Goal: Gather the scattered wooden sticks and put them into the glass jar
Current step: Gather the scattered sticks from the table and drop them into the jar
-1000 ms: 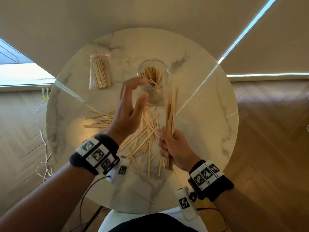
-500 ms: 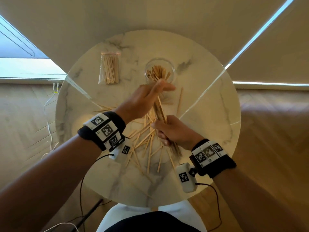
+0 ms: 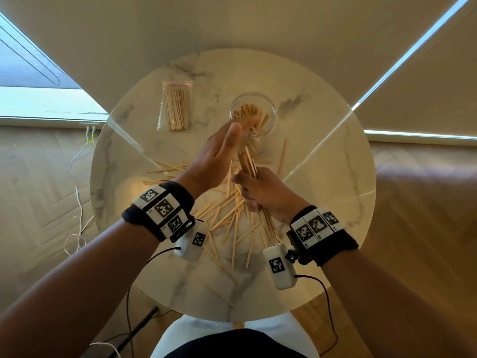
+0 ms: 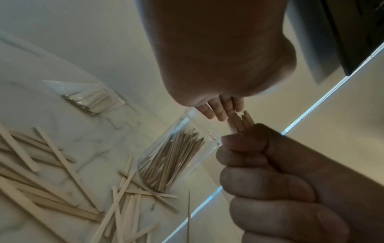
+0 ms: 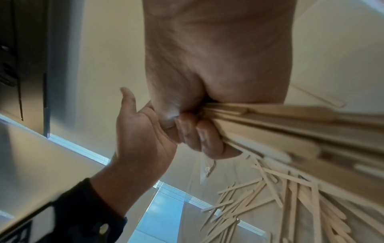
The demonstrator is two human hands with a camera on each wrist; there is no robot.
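A round marble table (image 3: 322, 177) carries all task items. Loose wooden sticks (image 3: 227, 220) lie scattered across its centre and near side, directly below and between both hands. A clear plastic bag (image 3: 176, 107) of further sticks lies flat at the far left of the tabletop, well apart from the hands. The glass jar (image 3: 268, 109) stands upright at the far centre and already contains a quantity of sticks; more loose sticks lie against its base.

The left hand (image 3: 214, 156) is raised above the table with fingers straight and together, holding nothing. Its fingertips (image 4: 220, 110) sit at the jar rim and just beside the upper ends of the bundle (image 3: 247, 162).

The right hand (image 3: 265, 192) is clenched around that bundle of sticks, just beside the left palm and near the jar. The bundle's upper ends point toward the jar; its lower ends project below the fist toward the scattered pile.
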